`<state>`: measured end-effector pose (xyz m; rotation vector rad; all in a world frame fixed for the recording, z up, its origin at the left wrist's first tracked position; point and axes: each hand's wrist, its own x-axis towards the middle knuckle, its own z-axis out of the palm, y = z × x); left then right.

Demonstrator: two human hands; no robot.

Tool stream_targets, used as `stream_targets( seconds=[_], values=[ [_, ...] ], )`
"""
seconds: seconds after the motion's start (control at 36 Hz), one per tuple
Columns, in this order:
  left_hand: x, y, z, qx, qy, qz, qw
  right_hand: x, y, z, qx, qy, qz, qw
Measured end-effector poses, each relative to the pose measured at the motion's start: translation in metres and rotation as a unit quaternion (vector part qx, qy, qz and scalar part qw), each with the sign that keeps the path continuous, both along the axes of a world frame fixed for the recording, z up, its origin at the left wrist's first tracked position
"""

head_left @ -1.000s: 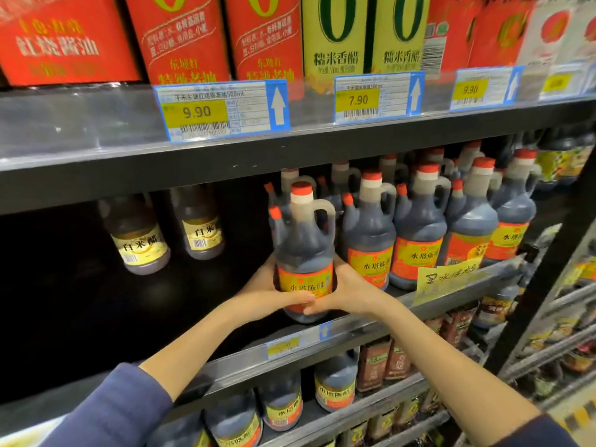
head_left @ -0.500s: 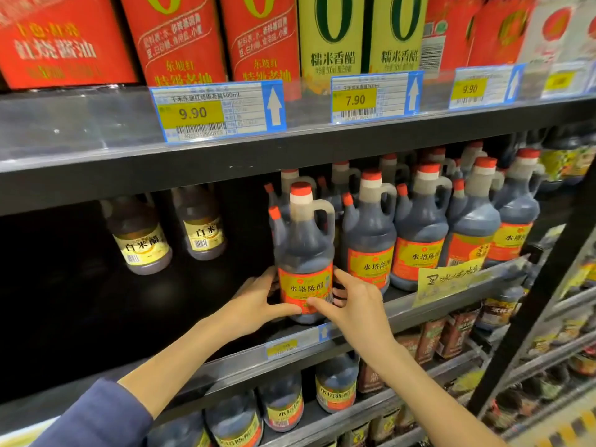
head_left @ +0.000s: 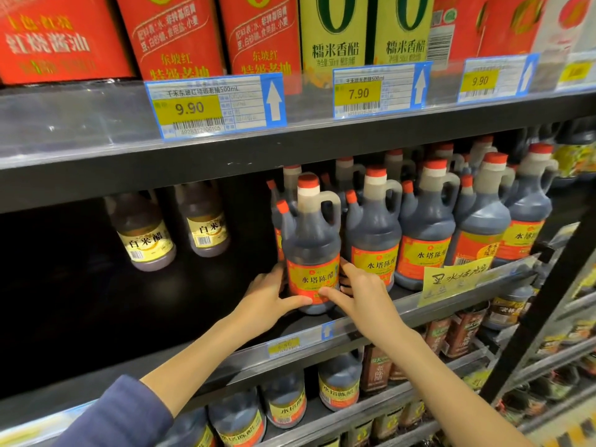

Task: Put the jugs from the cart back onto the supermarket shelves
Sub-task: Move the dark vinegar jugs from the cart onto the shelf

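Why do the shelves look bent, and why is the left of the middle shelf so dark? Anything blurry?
Head view: the wide-angle lens bows the upper shelf edge; deep shadow surrounds the white rice vinegar bottles; glare streaks the clear price strip; the far-right bottles blur; the vinegar jug between the left hand and right hand is sharp.

Two hands point(head_left: 267, 298); five front-row jugs point(head_left: 425, 227); two yellow-labelled bottles point(head_left: 145, 233); three arrowed price tags point(head_left: 216, 104).
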<state>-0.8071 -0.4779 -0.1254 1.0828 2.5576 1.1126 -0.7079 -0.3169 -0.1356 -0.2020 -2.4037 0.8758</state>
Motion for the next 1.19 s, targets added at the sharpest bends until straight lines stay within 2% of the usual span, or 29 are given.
stream_targets(
  seconds=[0.22,0.5,0.86,1.06,1.19],
  values=[
    [0.006,0.006,-0.013,-0.006,0.042,0.056,0.998,-0.001,0.009,0.004,-0.043,-0.032,0.039,0.998],
    [0.006,0.008,-0.012,-0.014,0.068,0.058,0.996,-0.001,0.004,0.001,-0.084,0.005,0.05,0.995],
    [0.005,0.003,0.003,0.01,0.016,0.006,1.0,0.0,-0.003,-0.004,-0.018,0.028,-0.028,0.999],
    [0.009,0.002,0.0,0.032,0.005,0.011,0.999,0.001,-0.004,-0.004,-0.025,0.033,-0.028,0.999],
    [0.012,0.003,0.008,0.006,0.004,0.027,1.0,0.002,0.001,0.003,-0.04,0.028,-0.031,0.998]
  ],
)
